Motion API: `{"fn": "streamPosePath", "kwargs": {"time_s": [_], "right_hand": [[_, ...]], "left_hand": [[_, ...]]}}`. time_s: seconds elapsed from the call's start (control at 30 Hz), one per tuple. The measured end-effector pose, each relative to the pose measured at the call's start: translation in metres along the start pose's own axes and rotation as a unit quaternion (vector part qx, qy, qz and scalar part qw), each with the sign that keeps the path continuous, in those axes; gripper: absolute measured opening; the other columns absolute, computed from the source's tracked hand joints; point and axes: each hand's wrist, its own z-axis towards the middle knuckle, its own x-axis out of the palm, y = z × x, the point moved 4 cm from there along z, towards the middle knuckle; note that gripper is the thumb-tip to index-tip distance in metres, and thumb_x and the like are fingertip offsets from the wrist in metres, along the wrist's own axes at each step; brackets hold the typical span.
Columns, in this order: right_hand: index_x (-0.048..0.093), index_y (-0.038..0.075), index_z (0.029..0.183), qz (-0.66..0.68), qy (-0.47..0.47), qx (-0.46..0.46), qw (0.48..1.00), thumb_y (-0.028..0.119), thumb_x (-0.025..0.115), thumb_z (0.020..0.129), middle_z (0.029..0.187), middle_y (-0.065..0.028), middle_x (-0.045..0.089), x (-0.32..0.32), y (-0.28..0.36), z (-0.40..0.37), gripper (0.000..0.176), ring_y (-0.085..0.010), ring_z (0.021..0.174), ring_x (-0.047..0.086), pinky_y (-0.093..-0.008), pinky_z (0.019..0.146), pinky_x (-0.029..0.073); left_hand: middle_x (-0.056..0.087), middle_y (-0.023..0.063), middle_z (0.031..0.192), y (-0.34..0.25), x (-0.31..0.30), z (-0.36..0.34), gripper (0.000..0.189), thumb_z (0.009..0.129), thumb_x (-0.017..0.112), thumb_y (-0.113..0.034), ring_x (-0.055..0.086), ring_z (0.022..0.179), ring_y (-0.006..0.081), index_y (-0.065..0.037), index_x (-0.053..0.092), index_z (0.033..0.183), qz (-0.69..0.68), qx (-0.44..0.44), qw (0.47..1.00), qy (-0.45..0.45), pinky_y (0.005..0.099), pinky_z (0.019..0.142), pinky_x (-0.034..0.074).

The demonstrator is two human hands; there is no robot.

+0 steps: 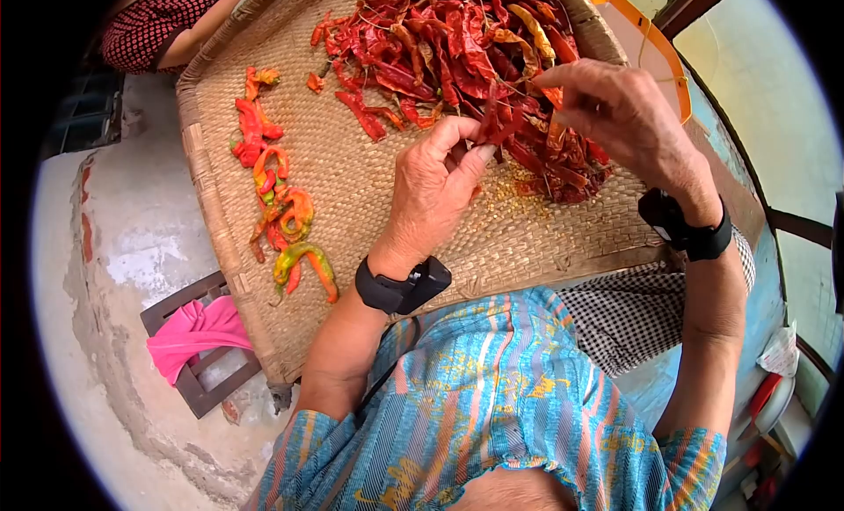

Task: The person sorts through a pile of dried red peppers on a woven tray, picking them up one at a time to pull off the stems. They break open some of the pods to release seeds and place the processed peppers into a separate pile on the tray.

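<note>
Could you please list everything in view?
Wrinkled dried chilli: one, dark red, centre
Heap of dried chillies: uncountable, mostly red, tray's far right
Curled fresher peppers: several, red to green, tray's left
Tiny seeds: many, yellow, beside the heap
Woven tray: one, tan, centre
Orange-rimmed container: one, pinkish, upper right
Crumpled cloth: one, pink, lower left
Wooden frame: one, dark brown, under pink cloth
Checked cloth: one, black and white, lower right
Another person's sleeve: one, red and black, upper left
Unclear clutter: several, white and red, right edge
Striped shirt: one, blue, bottom
Wrist devices: two, black, both wrists
Left hand: one, holding the chilli
Right hand: one, beside the heap
</note>
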Motion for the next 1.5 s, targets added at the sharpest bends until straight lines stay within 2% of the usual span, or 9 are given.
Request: {"fn": "streamPosePath", "kwargs": {"time_s": [0.07,0.5,0.6,0.8,0.9,1.13,1.37,1.43,1.5], "right_hand": [[0.065,0.005,0.112,0.033,0.037,-0.016,0.999,0.012,0.073,0.084,0.076,-0.0119,0.064,0.013,0.005,0.0,0.03,-0.0259,0.067,0.064,-0.0368,0.061,0.05],[0.063,0.0,0.091,0.168,0.057,0.028,0.984,0.017,0.072,0.087,0.071,-0.0112,0.065,0.034,0.009,-0.002,0.02,-0.0203,0.064,0.064,-0.0331,0.06,0.051],[0.064,0.0,0.093,0.129,-0.009,0.011,0.992,0.013,0.07,0.089,0.078,-0.008,0.07,0.016,0.016,0.0,0.014,-0.0151,0.069,0.066,-0.0297,0.064,0.054],[0.07,0.008,0.11,0.011,-0.3,0.044,0.953,0.026,0.071,0.092,0.083,0.0028,0.066,-0.069,-0.031,-0.017,0.025,-0.0047,0.075,0.056,-0.0213,0.065,0.045],[0.071,0.009,0.112,-0.171,-0.402,0.071,0.897,0.033,0.071,0.092,0.086,-0.001,0.069,-0.109,-0.072,-0.03,0.032,-0.0082,0.078,0.061,-0.0232,0.067,0.048],[0.063,0.012,0.13,-0.257,-0.291,0.189,0.902,0.035,0.063,0.096,0.087,-0.0034,0.069,-0.118,-0.106,-0.026,0.041,-0.0121,0.079,0.062,-0.0273,0.071,0.051],[0.066,0.008,0.12,-0.066,-0.136,0.087,0.985,0.026,0.063,0.097,0.078,0.0008,0.062,-0.06,-0.043,-0.006,0.029,-0.0087,0.073,0.056,-0.0258,0.067,0.048],[0.068,0.004,0.108,-0.049,-0.121,-0.01,0.991,0.015,0.066,0.092,0.072,-0.0086,0.066,-0.038,-0.014,-0.001,0.019,-0.0124,0.062,0.061,-0.0295,0.057,0.049],[0.066,0.003,0.112,-0.023,0.013,0.086,0.996,0.032,0.067,0.093,0.073,-0.0035,0.06,-0.018,0.0,0.0,0.034,-0.0113,0.065,0.055,-0.0286,0.057,0.045]], "left_hand": [[0.066,0.0031,0.071,0.005,0.001,0.005,0.011,0.088,0.069,-0.007,0.061,0.066,0.0097,-0.003,0.064,0.097,-0.097,-0.023,0.995,-0.019,0.0273,0.061,0.049],[0.067,0.0004,0.08,-0.007,0.009,0.001,0.012,0.093,0.067,-0.008,0.061,0.069,0.0048,0.0,0.065,0.101,-0.051,-0.045,0.997,0.026,0.0194,0.06,0.049],[0.069,0.006,0.077,-0.008,0.003,0.002,0.014,0.085,0.072,-0.006,0.063,0.067,0.0088,-0.001,0.068,0.098,-0.122,-0.053,0.991,-0.006,0.0258,0.061,0.05],[0.059,0.0153,0.093,0.022,-0.031,-0.016,0.021,0.083,0.069,-0.006,0.061,0.078,0.0357,-0.003,0.06,0.102,0.233,0.007,0.971,0.046,0.0436,0.069,0.049],[0.058,0.0118,0.087,0.03,-0.028,-0.025,0.022,0.082,0.071,-0.008,0.061,0.074,0.0243,0.001,0.06,0.1,0.238,0.017,0.969,0.062,0.0334,0.066,0.052],[0.057,0.0121,0.086,0.03,-0.022,-0.026,0.018,0.082,0.069,-0.006,0.061,0.074,0.0242,0.001,0.058,0.094,0.223,-0.03,0.971,0.086,0.0335,0.066,0.052],[0.054,0.0086,0.079,0.031,-0.024,-0.024,0.016,0.081,0.066,-0.004,0.055,0.066,0.0176,0.0,0.058,0.094,0.19,-0.048,0.978,0.078,0.0312,0.06,0.045],[0.055,0.0067,0.077,0.028,-0.026,-0.024,0.016,0.081,0.066,-0.003,0.054,0.064,0.0145,0.0,0.057,0.094,0.178,-0.078,0.978,0.076,0.0302,0.059,0.044],[0.057,0.0013,0.078,0.023,-0.026,-0.022,0.013,0.086,0.064,-0.003,0.053,0.065,0.0074,-0.002,0.057,0.096,0.107,-0.117,0.982,0.106,0.0252,0.061,0.045]]}}
